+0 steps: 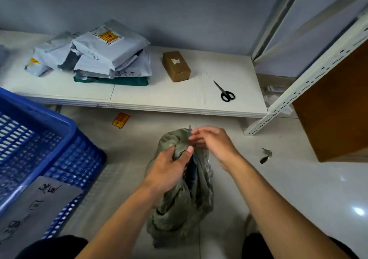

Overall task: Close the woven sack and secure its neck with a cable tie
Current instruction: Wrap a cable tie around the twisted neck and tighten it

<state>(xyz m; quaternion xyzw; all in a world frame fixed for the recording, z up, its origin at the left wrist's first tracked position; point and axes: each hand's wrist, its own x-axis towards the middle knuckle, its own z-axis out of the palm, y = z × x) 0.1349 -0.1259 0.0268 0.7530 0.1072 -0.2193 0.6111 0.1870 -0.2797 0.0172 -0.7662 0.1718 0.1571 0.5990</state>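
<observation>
The olive-green woven sack (pixel 179 205) stands on the pale tiled floor (pixel 278 179). The left hand (pixel 169 169) grips its gathered neck, thumb over the bunched fabric, with the sack's body below the fist. The right hand (pixel 213 141) is at the neck's top, too blurred to tell whether it pinches fabric. Thin white cable ties (pixel 203 87) lie well apart on the low white shelf (pixel 159 101), beside black-handled scissors (pixel 226 93)

Crumpled grey-green woven sack (pixel 179 203), neck bunched

Parcel packing storeroom, stacked mailer bags (pixel 103 53), metal shelving (pixel 302 91), blue crate (pixel 39 139)
</observation>
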